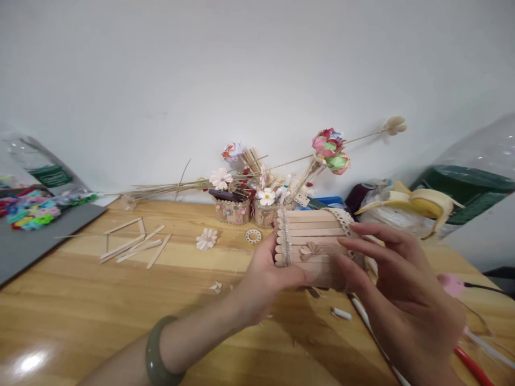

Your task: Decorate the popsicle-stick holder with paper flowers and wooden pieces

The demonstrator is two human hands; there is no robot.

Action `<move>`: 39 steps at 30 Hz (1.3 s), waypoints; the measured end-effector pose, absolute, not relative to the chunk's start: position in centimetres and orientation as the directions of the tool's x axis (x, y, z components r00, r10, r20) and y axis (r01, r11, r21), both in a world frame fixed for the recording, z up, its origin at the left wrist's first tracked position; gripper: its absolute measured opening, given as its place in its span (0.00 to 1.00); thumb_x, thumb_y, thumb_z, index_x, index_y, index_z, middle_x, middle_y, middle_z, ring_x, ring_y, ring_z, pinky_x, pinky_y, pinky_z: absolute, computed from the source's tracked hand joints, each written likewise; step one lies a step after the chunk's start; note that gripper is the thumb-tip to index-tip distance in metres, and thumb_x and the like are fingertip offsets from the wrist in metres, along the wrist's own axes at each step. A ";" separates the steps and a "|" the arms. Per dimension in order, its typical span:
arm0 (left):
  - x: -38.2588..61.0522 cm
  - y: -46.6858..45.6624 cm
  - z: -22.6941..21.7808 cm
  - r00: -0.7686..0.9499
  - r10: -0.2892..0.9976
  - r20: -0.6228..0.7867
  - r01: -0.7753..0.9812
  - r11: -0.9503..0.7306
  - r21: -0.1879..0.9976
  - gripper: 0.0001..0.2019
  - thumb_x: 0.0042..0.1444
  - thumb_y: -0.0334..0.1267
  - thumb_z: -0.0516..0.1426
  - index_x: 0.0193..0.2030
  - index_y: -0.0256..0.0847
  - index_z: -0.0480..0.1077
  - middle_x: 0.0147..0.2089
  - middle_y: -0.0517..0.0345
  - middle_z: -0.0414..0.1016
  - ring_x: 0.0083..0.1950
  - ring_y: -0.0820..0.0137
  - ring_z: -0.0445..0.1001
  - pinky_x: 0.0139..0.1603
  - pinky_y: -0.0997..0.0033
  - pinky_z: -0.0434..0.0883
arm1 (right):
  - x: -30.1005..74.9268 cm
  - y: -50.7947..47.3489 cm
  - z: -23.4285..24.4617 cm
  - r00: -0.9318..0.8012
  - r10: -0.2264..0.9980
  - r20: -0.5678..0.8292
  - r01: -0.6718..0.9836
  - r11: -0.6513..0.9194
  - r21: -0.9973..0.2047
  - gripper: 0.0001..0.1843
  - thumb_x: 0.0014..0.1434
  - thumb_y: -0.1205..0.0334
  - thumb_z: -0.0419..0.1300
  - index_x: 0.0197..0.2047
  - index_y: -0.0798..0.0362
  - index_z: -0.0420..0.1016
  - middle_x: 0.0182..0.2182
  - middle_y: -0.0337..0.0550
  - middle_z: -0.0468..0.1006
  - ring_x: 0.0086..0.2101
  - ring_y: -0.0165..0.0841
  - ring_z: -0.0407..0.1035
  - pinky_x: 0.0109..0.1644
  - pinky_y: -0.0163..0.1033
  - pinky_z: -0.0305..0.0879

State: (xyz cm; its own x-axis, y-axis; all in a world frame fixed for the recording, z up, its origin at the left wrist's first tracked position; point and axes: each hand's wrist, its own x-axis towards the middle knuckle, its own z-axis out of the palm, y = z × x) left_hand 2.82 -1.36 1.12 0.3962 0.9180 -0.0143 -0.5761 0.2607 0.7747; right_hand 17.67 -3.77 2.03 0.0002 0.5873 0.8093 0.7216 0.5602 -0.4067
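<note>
A small holder built of wooden craft sticks is held sideways above the table. Silver trim runs along its left end, and lace trim edges the right end. A pale petal-shaped decoration sits on its front. My left hand grips the holder from the left, thumb along the lower front and the fingers hidden behind. At the right end is my right hand, its fingers apart and the fingertips close to the lace; whether they touch it I cannot tell.
Decorated stick pots with paper flowers stand by the wall. Loose craft sticks, a paper flower and a tape roll lie at left and centre. Banana peel, a large bottle and a pink glue gun are at right.
</note>
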 end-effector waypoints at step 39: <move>3.1 -2.0 1.9 0.283 0.959 0.033 -0.464 0.107 0.879 0.17 0.43 0.31 0.61 0.43 0.36 0.71 0.42 0.52 0.79 0.44 0.63 0.77 0.45 0.67 0.74 | 16.1 -3.6 2.0 0.132 0.701 0.701 0.627 0.489 -0.607 0.11 0.53 0.58 0.61 0.41 0.44 0.68 0.43 0.40 0.61 0.48 0.36 0.59 0.50 0.45 0.57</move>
State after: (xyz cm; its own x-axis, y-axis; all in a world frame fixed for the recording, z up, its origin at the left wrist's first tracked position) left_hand 3.07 -2.01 1.93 0.2830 0.9586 0.0331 -0.4644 0.1068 0.8792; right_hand 16.05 -3.57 1.96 0.1318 0.7013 0.7006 0.6268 0.4886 -0.6070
